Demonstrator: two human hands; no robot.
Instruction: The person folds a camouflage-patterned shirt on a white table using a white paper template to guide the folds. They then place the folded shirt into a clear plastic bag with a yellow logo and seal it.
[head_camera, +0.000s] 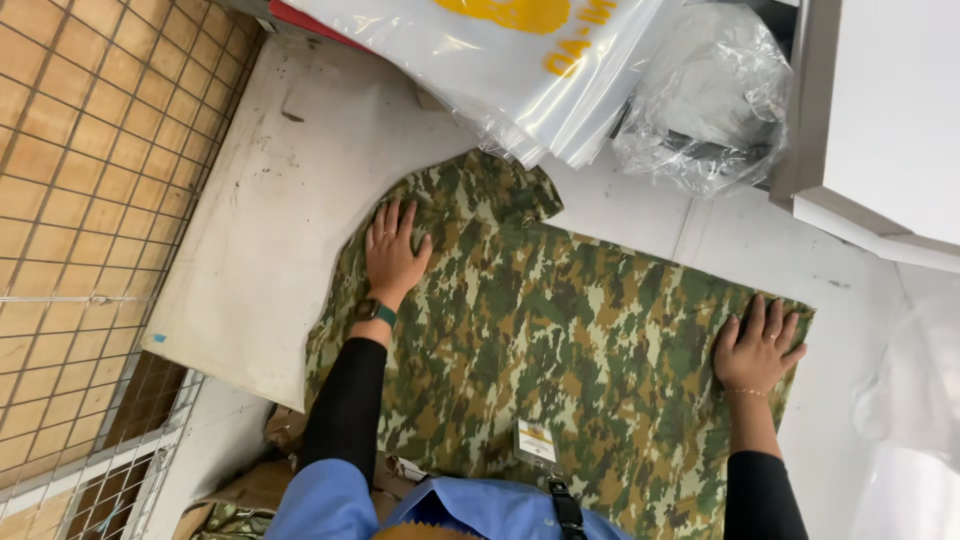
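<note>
Hands flat, fingers spread: left hand (393, 252) and right hand (755, 349) press a camouflage garment (560, 340) spread mid-desk (260, 240). Its near hem overhangs the desk's front edge; released, the cloth could likely slide off.

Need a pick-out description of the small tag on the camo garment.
Start at the white table, where a camouflage garment lies flat under both hands: left hand, right hand. Near its closest edge sits a small card tag, the only white and yellow patch on the green pattern.
</note>
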